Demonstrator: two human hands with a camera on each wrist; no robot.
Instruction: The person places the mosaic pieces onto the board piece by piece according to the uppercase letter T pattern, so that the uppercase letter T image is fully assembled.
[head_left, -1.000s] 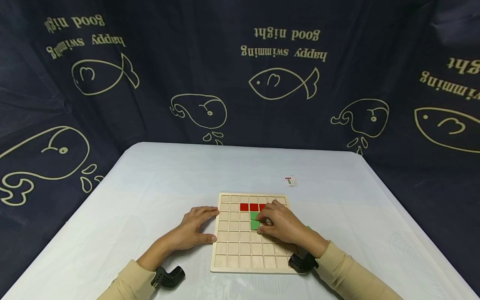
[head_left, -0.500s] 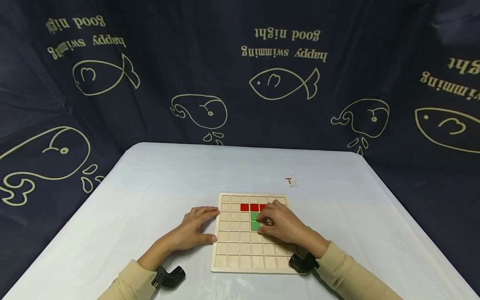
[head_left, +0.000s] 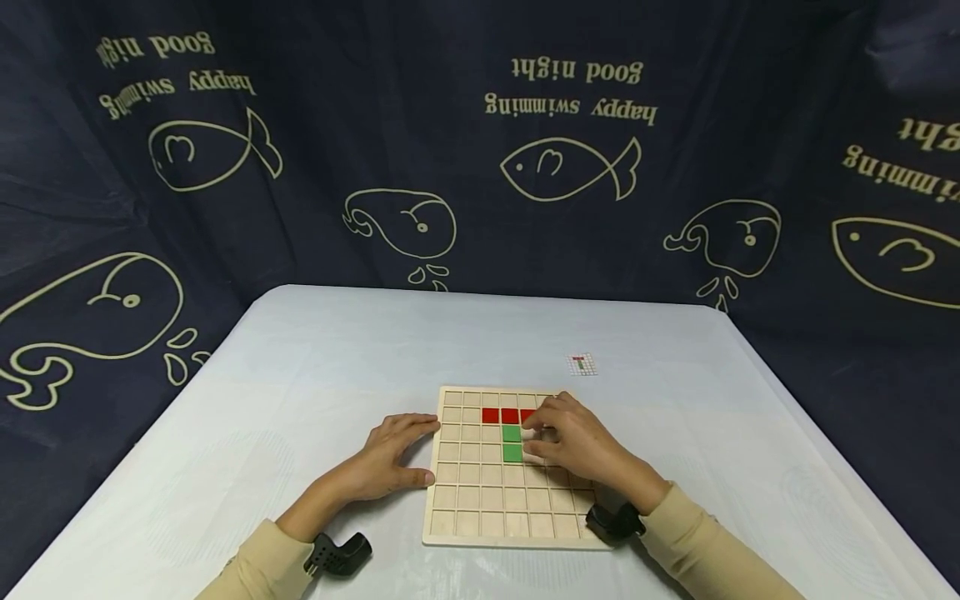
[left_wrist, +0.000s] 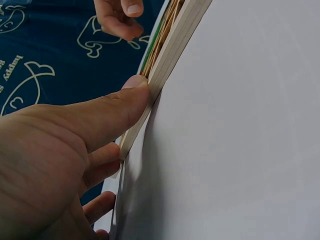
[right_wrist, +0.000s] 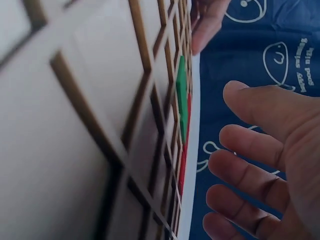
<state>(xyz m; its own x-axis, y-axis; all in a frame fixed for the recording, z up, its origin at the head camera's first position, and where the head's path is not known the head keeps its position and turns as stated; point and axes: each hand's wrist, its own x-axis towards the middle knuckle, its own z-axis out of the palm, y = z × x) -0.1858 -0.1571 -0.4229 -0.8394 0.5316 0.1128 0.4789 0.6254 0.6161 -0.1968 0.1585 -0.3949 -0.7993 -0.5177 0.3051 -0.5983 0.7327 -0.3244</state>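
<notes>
A wooden grid board [head_left: 491,523] lies on the white table. Three red tiles [head_left: 510,416] form a row near its far side, and two green tiles [head_left: 513,452] continue down from the middle one. My left hand [head_left: 386,458] rests against the board's left edge, thumb and fingers fairly straight. In the left wrist view its thumb [left_wrist: 117,110] touches the wooden rim [left_wrist: 172,50]. My right hand [head_left: 577,442] hovers over the board just right of the green tiles, partly covering the rightmost red one. The right wrist view shows that hand's fingers [right_wrist: 250,150] spread and holding nothing.
A small printed card [head_left: 582,364] with a red and green T on a grid lies beyond the board. Black cameras [head_left: 341,554] are strapped to both wrists. Dark blue cloth [head_left: 315,125] with fish drawings hangs behind the table.
My right hand has drawn off the green tiles and moved slightly right, leaving both tiles in full view. The left hand stays at the board's edge.
</notes>
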